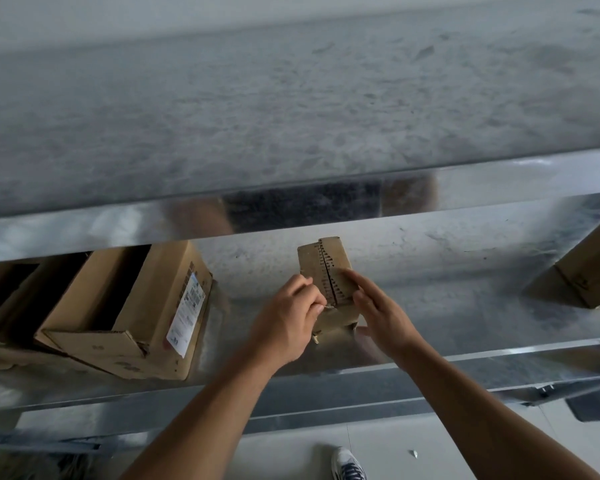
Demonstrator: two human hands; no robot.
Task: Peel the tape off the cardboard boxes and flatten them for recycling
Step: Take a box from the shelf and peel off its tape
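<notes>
- Nearest, left hand (284, 320), grip tight, pinches a likely tape end (326, 306) on the small box (321, 261).
- Beside that grip, right hand (378, 306) braces, fingers straight.
- Peel low along the seam.

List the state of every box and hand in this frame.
small box: top flaps closed, dark seam showing
large box: on its side, open
edge box: cropped, state unclear
left hand: pinches small box's near seam end
right hand: straight fingers press small box's top
</notes>
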